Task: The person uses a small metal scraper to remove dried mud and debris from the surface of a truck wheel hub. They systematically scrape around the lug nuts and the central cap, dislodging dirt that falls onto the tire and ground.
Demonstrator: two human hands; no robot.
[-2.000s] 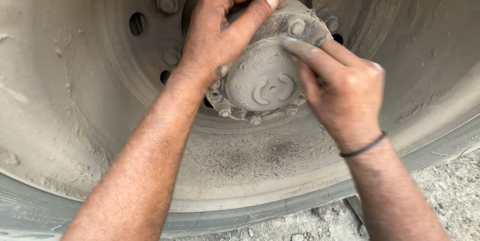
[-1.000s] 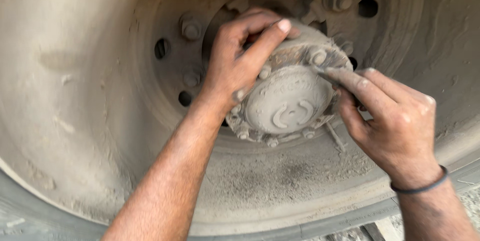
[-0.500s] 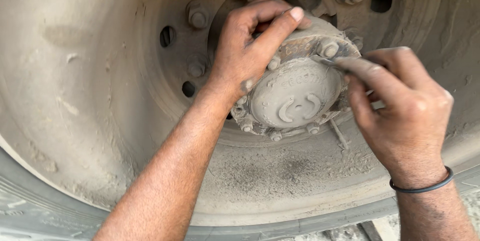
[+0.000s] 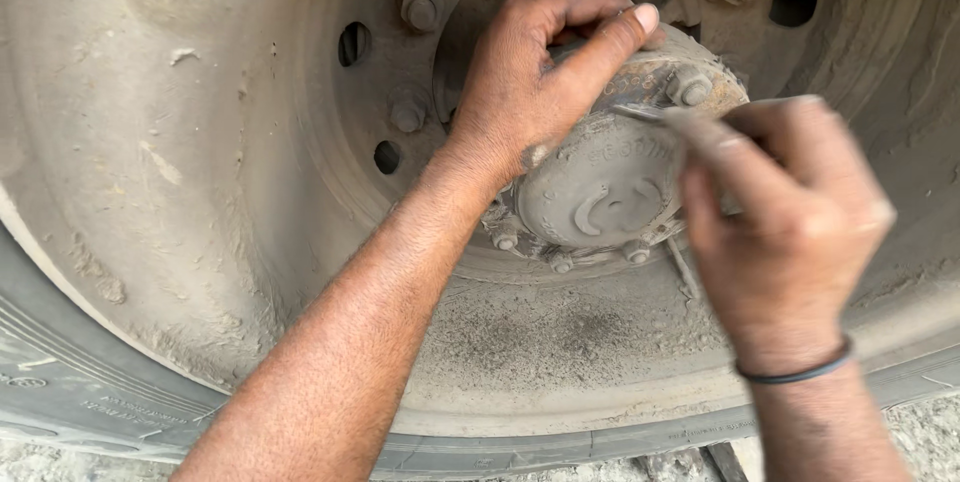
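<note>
A dusty round hub cap (image 4: 610, 197) with small bolts around its edge sits at the middle of a large truck wheel. My left hand (image 4: 530, 72) is clamped over its upper left side, thumb stretched across the top. My right hand (image 4: 790, 222), with a dark band on the wrist, pinches a thin metal tool (image 4: 640, 112). The tool's tip rests at the cap's upper rim, just under my left thumb. Most of the tool is hidden in my fingers.
The mud-caked steel rim (image 4: 200, 142) fills the view, with big lug nuts (image 4: 420, 2) and round holes around the hub. The grey tyre (image 4: 60, 382) curves along the lower left. Gravel ground (image 4: 930, 432) shows at the bottom right.
My view has shifted, so the hub now sits farther right. My right hand drew back from the cap's bolt and now holds the thin tool to the rim. My left hand kept its grip.
</note>
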